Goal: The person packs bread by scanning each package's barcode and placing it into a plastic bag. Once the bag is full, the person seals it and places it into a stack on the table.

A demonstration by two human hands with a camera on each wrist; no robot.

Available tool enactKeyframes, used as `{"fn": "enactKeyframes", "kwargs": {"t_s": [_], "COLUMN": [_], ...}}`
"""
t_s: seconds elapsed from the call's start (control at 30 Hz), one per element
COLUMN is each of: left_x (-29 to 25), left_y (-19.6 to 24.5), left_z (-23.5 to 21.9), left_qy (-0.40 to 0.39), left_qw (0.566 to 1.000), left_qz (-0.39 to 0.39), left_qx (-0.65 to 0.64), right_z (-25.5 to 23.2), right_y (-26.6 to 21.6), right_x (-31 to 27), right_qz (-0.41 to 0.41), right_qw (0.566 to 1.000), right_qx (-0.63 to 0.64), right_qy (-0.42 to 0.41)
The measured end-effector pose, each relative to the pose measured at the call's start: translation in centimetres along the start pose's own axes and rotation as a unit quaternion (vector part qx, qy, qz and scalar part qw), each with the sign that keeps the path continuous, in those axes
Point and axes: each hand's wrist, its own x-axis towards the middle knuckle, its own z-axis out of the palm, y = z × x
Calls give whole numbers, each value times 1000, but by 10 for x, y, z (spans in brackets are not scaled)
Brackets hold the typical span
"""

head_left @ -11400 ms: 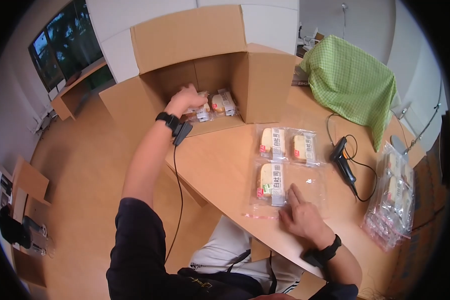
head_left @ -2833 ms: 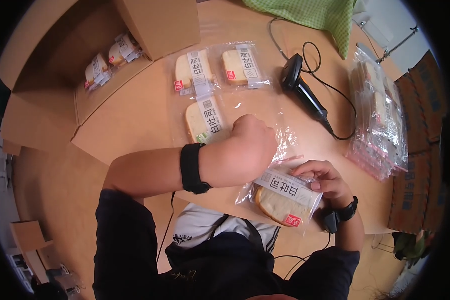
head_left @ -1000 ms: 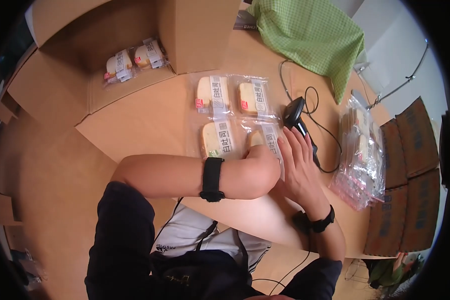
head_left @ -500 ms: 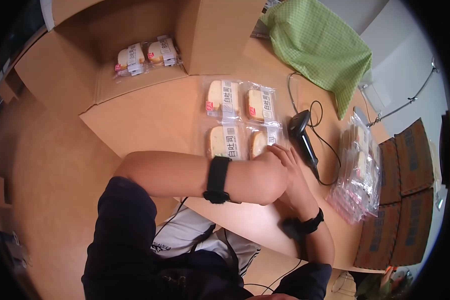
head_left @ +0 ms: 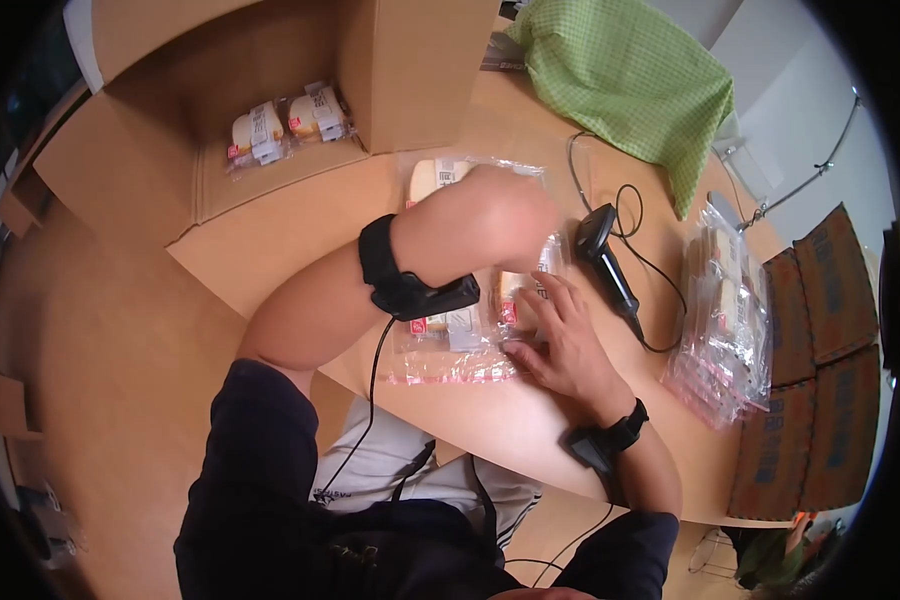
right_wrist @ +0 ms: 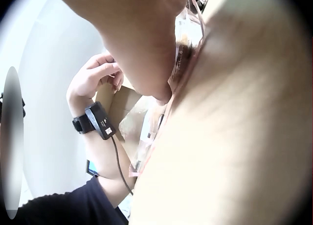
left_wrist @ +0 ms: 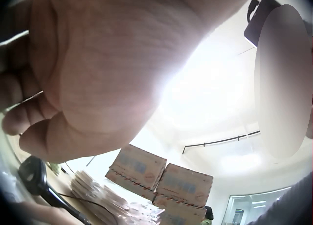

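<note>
A clear bag with a pink lower edge lies flat on the table, with packaged bread slices showing through it. Above its upper part hovers the left hand, its fingers hidden from the head view; in the right wrist view that hand is raised, loosely bent and holding nothing visible. The right hand rests at the bag's lower right, fingers spread beside a bread packet and thumb near the pink edge. In the right wrist view, the right thumb touches the bag's rim.
An open carton at the back left holds bread packets. Right of the bag lie a black scanner and its cable. Further right are stacked filled bags and brown cartons. A green checked cloth drapes at the back.
The left hand has moved up and left, away from the right hand, uncovering the bag's lower part. A packet held earlier near the table edge is no longer there; a fourth shows at the bag's lower right.
</note>
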Motion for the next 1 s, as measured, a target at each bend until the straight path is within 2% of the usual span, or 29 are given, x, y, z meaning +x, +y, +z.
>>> {"fn": "enactKeyframes", "kwargs": {"t_s": [0.03, 0.1, 0.17, 0.23, 0.3, 0.37, 0.43, 0.5, 0.57, 0.6, 0.63, 0.67, 0.7, 0.73, 0.77, 0.8, 0.83, 0.9, 0.97, 1.0], "left_x": [5, 14, 12, 6, -9, -34, -58, -80, -95, -105, -111, -113, -116, -120, -123, -126, -129, -128, -128, -128], "left_y": [1, 5, 5, 6, 9, 6, 2, -8, -28, -44, -52, -50, -48, -47, -43, -37, -32, -24, -23, -28], "left_z": [-4, -11, -13, -14, -10, 0, 6, 17, 33, 51, 62, 64, 65, 64, 59, 54, 50, 51, 54, 59], "left_qy": [-1, -107, -106, -106, -153, -127, -138, -68, -66, -4, 58, 62, 79, 92, 97, 131, 160, 158, 150, 96], "left_qw": [1000, 984, 984, 984, 976, 981, 980, 981, 979, 982, 981, 981, 917, 801, 803, 699, 575, 575, 576, 554], "left_qz": [5, -123, -126, -127, -149, -140, -140, -183, -194, -179, -164, -162, -255, -332, -330, -348, -356, -367, -378, -352], "left_qx": [6, 70, 71, 73, 27, 39, 41, -11, -20, -53, -86, -83, -295, -490, -487, -611, -719, -714, -710, -748], "right_z": [1, 2, 1, -1, -6, -12, -25, -35, -41, -38, -31, -27, -27, -29, -29, -22, -20, -21, -23, -24], "right_y": [2, 6, 9, 12, 16, 18, 19, 17, 16, 20, 28, 33, 37, 39, 42, 46, 48, 51, 47, 46], "right_x": [0, -3, -5, -6, -7, -8, -10, -12, -14, -15, -15, -15, -13, -9, -6, -6, -3, 3, 7, 8], "right_qz": [-14, -17, -22, -32, -40, -53, -74, -94, -37, -39, 46, 130, 126, 219, 304, 317, 313, 352, 356, 363], "right_qw": [1000, 1000, 1000, 999, 999, 998, 996, 993, 999, 999, 998, 989, 989, 960, 907, 874, 876, 847, 842, 835], "right_qx": [2, 8, 13, -1, -13, -6, -11, -17, 9, 7, 33, 59, 57, 176, 290, 367, 366, 398, 404, 413], "right_qy": [6, 9, 17, -11, -5, -34, -53, -74, -26, -24, 10, 44, 47, 14, -22, 13, 13, -9, -22, -35]}}
